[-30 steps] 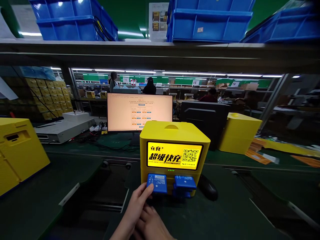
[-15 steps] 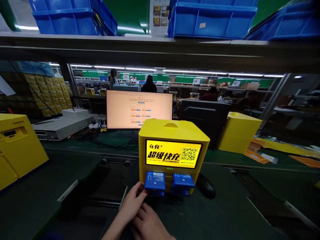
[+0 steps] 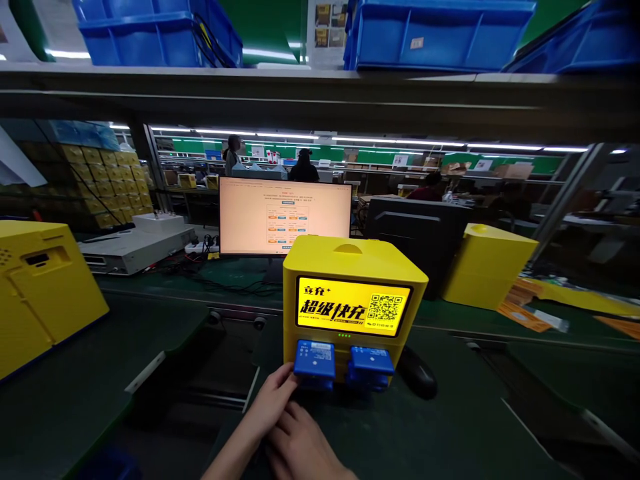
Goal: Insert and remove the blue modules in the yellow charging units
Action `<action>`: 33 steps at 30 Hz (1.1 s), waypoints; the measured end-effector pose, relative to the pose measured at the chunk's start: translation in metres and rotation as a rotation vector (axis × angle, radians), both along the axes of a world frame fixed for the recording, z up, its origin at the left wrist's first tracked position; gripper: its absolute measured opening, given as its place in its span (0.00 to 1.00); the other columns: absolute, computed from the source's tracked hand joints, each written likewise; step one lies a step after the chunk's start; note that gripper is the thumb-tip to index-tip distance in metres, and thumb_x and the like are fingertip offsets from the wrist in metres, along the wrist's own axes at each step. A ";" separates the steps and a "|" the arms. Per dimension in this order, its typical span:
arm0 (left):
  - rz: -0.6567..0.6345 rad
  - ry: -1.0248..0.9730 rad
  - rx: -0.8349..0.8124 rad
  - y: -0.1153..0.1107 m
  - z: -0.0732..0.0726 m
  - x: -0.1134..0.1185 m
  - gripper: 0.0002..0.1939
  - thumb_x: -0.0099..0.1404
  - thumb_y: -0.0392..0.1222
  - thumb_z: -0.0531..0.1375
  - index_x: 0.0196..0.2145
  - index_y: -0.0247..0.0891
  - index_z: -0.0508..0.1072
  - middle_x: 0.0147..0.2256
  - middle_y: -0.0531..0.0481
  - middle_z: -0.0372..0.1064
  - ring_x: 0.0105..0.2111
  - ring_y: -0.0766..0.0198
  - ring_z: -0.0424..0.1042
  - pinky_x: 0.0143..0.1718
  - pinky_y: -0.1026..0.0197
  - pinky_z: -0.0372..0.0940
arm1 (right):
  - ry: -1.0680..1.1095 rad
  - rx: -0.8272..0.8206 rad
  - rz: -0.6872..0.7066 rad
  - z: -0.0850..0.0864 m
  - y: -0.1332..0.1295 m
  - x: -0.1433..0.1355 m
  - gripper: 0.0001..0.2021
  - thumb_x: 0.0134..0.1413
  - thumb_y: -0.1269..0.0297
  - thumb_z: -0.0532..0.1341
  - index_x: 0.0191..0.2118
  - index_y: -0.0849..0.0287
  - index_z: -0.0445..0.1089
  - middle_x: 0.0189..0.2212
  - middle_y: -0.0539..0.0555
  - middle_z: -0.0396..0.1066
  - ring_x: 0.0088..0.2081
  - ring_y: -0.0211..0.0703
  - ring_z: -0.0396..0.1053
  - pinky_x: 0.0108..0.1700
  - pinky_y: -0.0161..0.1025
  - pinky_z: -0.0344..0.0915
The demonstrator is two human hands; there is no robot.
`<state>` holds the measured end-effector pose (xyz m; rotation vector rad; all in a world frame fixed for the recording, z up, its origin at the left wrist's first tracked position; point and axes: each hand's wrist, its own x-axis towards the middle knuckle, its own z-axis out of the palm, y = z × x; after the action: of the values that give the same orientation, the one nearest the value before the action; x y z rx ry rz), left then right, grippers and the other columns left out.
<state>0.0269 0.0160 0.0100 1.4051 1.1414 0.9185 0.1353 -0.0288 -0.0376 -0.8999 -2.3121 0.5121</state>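
A yellow power bank charging cabinet [image 3: 350, 260] stands in front of me, its lit screen [image 3: 355, 308] showing large characters and a QR code. Blue power banks stick out from its lower front, a left one [image 3: 315, 359] and a right one [image 3: 373, 360], with more beneath them. My left hand [image 3: 273, 399] is beside the lower left corner of the left power bank; its fingertips are close to or touching that edge, loosely bent and apart, with nothing seen in them. Against it, lower down, lies my right hand [image 3: 306, 443], its fingers curled and partly hidden under the left wrist.
A black mouse [image 3: 418, 373] lies right of the cabinet. Behind stand a monitor [image 3: 250, 213], a black computer case [image 3: 413, 233] and another yellow cabinet [image 3: 487, 267]. To the left are a yellow cabinet [image 3: 40, 287] and a grey instrument [image 3: 130, 250]. Blue bins [image 3: 440, 33] line the shelf above.
The view has shifted slightly, so the scene sits a little further right. My hands hold nearly the same pose beside the left power bank.
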 end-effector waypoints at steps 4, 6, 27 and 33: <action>0.002 -0.015 0.003 -0.002 0.001 0.001 0.21 0.57 0.53 0.53 0.41 0.37 0.71 0.42 0.48 0.71 0.47 0.54 0.65 0.52 0.54 0.58 | 0.002 0.005 0.008 -0.001 0.000 0.001 0.20 0.53 0.68 0.55 0.52 0.47 0.62 0.49 0.50 0.67 0.49 0.49 0.59 0.51 0.46 0.60; 0.001 -0.015 0.006 -0.003 0.000 0.001 0.21 0.57 0.54 0.53 0.41 0.37 0.71 0.42 0.48 0.71 0.46 0.54 0.65 0.52 0.54 0.58 | -0.001 -0.001 0.012 0.000 0.000 0.001 0.20 0.53 0.69 0.55 0.52 0.47 0.62 0.49 0.50 0.66 0.49 0.49 0.59 0.51 0.46 0.61; 0.264 0.526 0.145 -0.010 0.016 -0.066 0.26 0.62 0.56 0.45 0.42 0.36 0.73 0.47 0.42 0.68 0.50 0.52 0.62 0.54 0.54 0.54 | -0.062 0.325 0.080 -0.024 0.012 0.003 0.23 0.47 0.76 0.56 0.51 0.55 0.63 0.46 0.52 0.70 0.42 0.46 0.66 0.44 0.40 0.70; 0.657 1.547 -0.053 -0.052 -0.006 -0.232 0.33 0.55 0.39 0.52 0.58 0.23 0.56 0.56 0.25 0.53 0.57 0.33 0.50 0.51 0.36 0.51 | -0.030 0.429 0.079 -0.037 0.023 -0.001 0.21 0.46 0.72 0.59 0.49 0.56 0.63 0.43 0.54 0.72 0.39 0.47 0.68 0.39 0.40 0.72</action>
<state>-0.2052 -0.0361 0.0042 1.6633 2.8372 -0.0138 0.1346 -0.0063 -0.0743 -0.6131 -2.3612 0.0245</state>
